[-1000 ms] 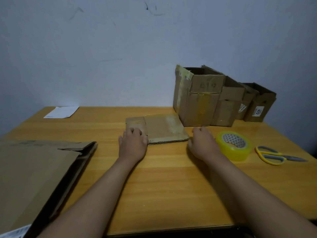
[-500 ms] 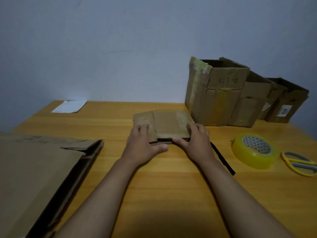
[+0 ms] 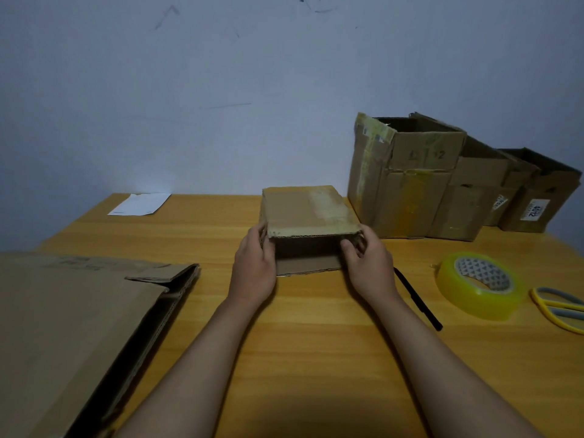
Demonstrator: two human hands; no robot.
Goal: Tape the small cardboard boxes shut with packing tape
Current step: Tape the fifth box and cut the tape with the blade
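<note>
We hold the box (image 3: 308, 213) mid-counter (image 3: 316, 343), open end toward us: left hand (image 3: 254, 267) in a curled grip on its left side, right hand (image 3: 368, 263) pinching its right edge. Tape (image 3: 478, 286) lies at 3 o'clock, scissors (image 3: 559, 306) beyond.

Pretty dim, bluish cast overall. One blown-out glare spot on the sheet of paper (image 3: 139, 204) at mid left of the frame. A dark shadow pools on the table (image 3: 316, 358) bottom center. Soft, slightly smeary detail; wide-angle stretch toward the edges.
</note>
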